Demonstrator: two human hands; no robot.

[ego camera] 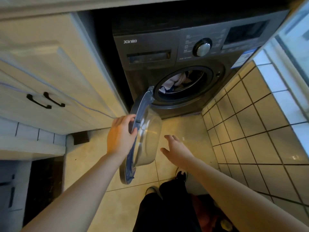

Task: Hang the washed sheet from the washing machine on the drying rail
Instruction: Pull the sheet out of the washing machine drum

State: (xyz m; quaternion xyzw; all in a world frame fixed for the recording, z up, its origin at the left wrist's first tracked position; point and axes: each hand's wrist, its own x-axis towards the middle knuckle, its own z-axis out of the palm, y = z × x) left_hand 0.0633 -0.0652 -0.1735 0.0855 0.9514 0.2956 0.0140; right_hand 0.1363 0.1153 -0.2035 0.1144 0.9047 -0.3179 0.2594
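Tiles [250, 114]; left grip [121, 136] holds door [148, 131], sheet [173, 82] perhaps beyond.

Glossy cream tiled floor [184, 128], with a dark washing machine [150, 47], pale cabinet [50, 72] and dark shoe [181, 175] on it.

Dim and yellow-tinted overall, lit by cooler daylight from the right edge. Falls into deep shadow above the washing machine [150, 47]. Shows glare on the door glass [147, 129], slight softness throughout, strong wide-angle bending at edges.
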